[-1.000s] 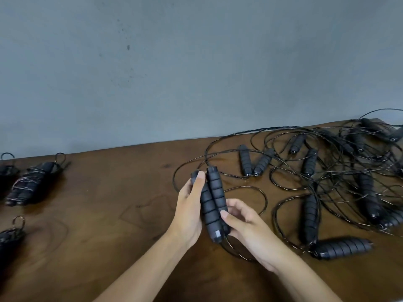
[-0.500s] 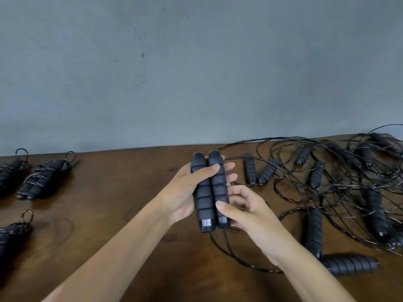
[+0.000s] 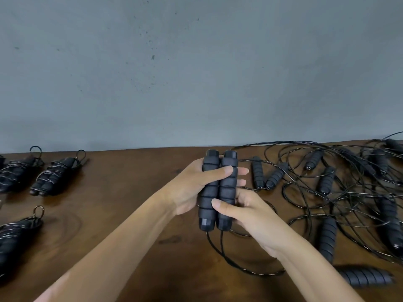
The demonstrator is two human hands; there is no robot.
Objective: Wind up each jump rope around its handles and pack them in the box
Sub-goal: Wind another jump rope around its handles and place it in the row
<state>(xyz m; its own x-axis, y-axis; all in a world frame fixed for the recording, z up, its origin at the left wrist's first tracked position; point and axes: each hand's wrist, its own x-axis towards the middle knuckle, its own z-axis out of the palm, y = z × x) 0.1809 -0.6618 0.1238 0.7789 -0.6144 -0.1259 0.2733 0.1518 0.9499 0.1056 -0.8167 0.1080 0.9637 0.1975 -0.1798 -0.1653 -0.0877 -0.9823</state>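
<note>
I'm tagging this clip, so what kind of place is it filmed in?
Probably a plain packing or sorting workstation, not a gym: a bare wooden table against an unpainted grey wall, wound rope bundles laid out on one side and a tangle of loose jump ropes on the other.

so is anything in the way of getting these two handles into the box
Cannot tell: no box is in view. Both hands, left hand and right hand, already grip the paired handles, whose unwound cord trails onto the table.

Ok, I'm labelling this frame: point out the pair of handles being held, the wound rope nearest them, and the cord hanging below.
held handles (image 3: 226,188), head view, foam grip of the right-hand handle.
wound rope (image 3: 55,175), head view, middle of the wrapped bundle.
hanging cord (image 3: 235,268), head view, loop lying on the table.
</note>
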